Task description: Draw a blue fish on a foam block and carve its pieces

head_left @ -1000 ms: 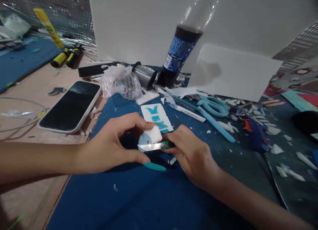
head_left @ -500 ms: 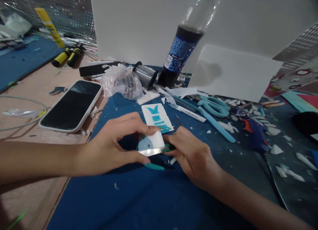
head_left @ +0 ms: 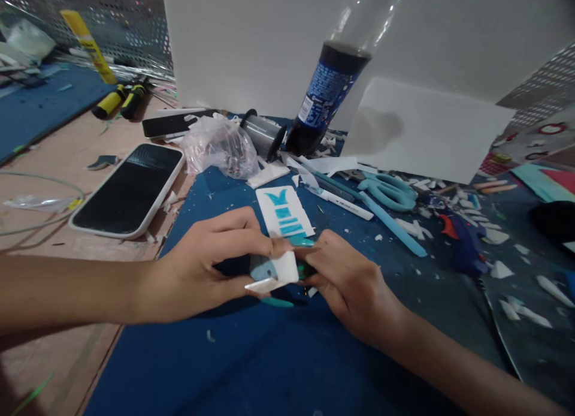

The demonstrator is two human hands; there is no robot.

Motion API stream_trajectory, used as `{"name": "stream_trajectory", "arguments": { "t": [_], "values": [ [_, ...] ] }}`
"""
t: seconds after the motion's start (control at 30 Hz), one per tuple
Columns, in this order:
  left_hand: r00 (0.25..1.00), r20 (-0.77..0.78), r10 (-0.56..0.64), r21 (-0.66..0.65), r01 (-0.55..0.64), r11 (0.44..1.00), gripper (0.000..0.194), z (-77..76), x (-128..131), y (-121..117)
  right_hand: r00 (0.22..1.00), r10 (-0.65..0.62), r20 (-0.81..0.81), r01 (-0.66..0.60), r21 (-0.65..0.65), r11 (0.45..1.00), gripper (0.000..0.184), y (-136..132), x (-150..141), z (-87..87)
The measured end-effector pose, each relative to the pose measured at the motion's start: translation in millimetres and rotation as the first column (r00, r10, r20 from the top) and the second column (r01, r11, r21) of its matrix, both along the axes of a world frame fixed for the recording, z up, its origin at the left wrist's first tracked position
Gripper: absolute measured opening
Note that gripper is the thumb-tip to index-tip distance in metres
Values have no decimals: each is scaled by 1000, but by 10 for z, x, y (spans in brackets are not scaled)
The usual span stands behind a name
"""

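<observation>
My left hand (head_left: 211, 260) pinches a small white foam piece (head_left: 275, 271) with a blue-grey patch, thumb below and fingers on top, over the blue cutting mat (head_left: 251, 356). My right hand (head_left: 348, 281) is closed on a small cutter whose dark green handle (head_left: 302, 271) barely shows; its blade lies against the foam piece's lower edge. Just beyond my fingers lies a white card with teal painted shapes (head_left: 284, 215).
A phone (head_left: 128, 188) lies screen-up at the left, beside a crumpled plastic bag (head_left: 218, 146) and a tape roll (head_left: 263, 137). A cola bottle (head_left: 332, 86) stands behind. Teal scissors (head_left: 387, 191), a white pen (head_left: 339, 203), a glue gun (head_left: 462, 239) and foam scraps litter the right.
My left hand has tilted and turned the foam piece, closing tighter around it. The blade, plainly visible earlier, is now mostly hidden under the piece. My right hand moved slightly toward it.
</observation>
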State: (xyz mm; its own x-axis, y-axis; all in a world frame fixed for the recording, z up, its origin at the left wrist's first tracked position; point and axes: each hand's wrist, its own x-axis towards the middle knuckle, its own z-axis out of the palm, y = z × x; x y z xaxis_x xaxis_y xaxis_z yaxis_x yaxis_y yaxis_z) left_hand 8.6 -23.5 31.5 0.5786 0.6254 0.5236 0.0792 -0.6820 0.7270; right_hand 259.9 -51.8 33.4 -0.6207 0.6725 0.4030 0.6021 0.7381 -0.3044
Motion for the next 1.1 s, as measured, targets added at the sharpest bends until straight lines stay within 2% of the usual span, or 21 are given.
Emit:
{"name": "stream_trajectory", "arguments": {
  "t": [0.13, 0.23, 0.33, 0.43, 0.6, 0.8, 0.9, 1.1],
  "values": [
    [1000, -10, -9, 73, 10, 997, 15, -15, 2, -3, 999, 31, -29, -30, 27, 999, 30, -6, 50, -100],
    [1000, -22, -5, 73, 7, 997, 17, -15, -2, 5, 999, 26, -34, -25, 27, 999, 30, -8, 70, -150],
    [999, -46, 17, 9, -16, 1000, 31, -9, -9, 19, 997, -21, -72, 26, 70, 997, 30, 3, 52, -110],
    [997, -56, 62, -79, -66, 995, 46, -17, -19, 28, 999, -31, -18, 32, 49, 998, 29, 15, 20, -13],
    [996, -19, 89, -194, -91, 977, 31, -52, -28, 22, 1000, -10, 12, 10, 37, 999, 28, 15, -6, 72],
    [992, 44, 121, -358, -97, 929, 30, -37, 5, 26, 1000, -7, 30, 6, 35, 999, 30, 21, 13, 55],
    [982, 69, 176, -435, -129, 891, 26, -21, 18, 39, 999, -24, 31, 23, 37, 999, 29, 30, 42, 58],
    [983, 76, 167, -415, -121, 902, 30, -20, 33, 44, 999, -32, 39, 30, 38, 999, 30, 41, 58, 70]
  ]
}}
